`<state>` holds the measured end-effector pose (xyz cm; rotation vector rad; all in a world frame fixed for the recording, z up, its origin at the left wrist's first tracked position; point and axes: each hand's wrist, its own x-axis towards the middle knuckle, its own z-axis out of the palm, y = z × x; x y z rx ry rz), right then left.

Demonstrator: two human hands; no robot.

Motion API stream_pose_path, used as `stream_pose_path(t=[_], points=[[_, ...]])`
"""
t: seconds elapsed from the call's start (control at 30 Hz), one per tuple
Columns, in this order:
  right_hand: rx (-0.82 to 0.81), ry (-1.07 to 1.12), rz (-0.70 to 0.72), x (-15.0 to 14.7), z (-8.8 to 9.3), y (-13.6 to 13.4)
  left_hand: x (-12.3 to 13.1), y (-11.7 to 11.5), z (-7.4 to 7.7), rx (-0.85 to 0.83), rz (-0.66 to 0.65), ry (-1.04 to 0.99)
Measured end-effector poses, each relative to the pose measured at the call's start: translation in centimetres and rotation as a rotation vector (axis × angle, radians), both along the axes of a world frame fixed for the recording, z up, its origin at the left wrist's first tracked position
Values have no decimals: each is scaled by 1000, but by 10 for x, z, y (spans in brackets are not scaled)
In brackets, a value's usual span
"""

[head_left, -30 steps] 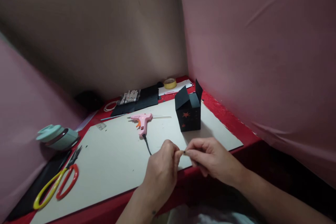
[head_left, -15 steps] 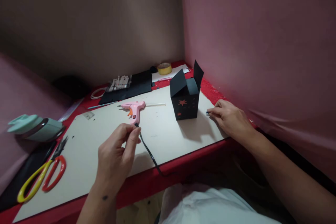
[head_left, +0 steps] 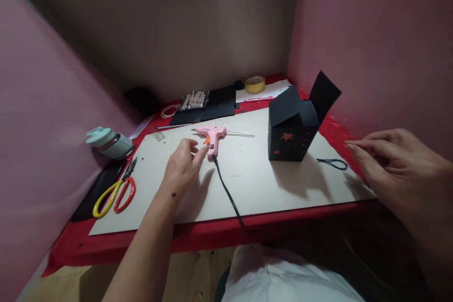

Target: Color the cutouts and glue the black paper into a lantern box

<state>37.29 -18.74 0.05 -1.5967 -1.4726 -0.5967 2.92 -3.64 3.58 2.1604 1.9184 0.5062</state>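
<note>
My left hand (head_left: 186,163) reaches to the pink glue gun (head_left: 213,139), thumb and fingers apart beside its orange trigger. The gun lies on the white board with a clear glue stick (head_left: 240,134) poking from its back and a black cord (head_left: 228,191) trailing over the front edge. At the right, my right hand (head_left: 392,160) hovers with thumb and forefinger pinched together and nothing visible in them. Left of those fingertips, a dark blue cord loop (head_left: 334,164) rests on the board. A black paper box (head_left: 292,137) with orange star cutouts and raised flaps stands beside it.
Yellow-and-red-handled scissors (head_left: 123,193) lie on the left of the white board (head_left: 247,203), near a mint bottle (head_left: 111,144) on its side. Behind are markers (head_left: 195,100), black sheets (head_left: 219,104), a pink pen (head_left: 258,99) and a yellow tape roll (head_left: 255,85). Pink curtains flank the red-covered table.
My left hand has moved from the glue gun's cord to its handle and opened. My right hand has drawn back to the right, leaving the cord loop on the board. The view has shifted left.
</note>
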Motion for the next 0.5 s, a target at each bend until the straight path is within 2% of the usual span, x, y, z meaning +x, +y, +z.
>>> stream_pose_path(t=[0.1,0.27,0.4,0.5], points=[[53,21,-12,-6,2,1,14,16,-3,-59,-6,79],[-2,168,137,-12,7,9,36,33,-3,-89,-33,174],[-49,339,262,-12,17,17,34,41,-7,-61,-58,154],[-51,397,352,-9,24,24,26,39,-8,-6,-49,88]])
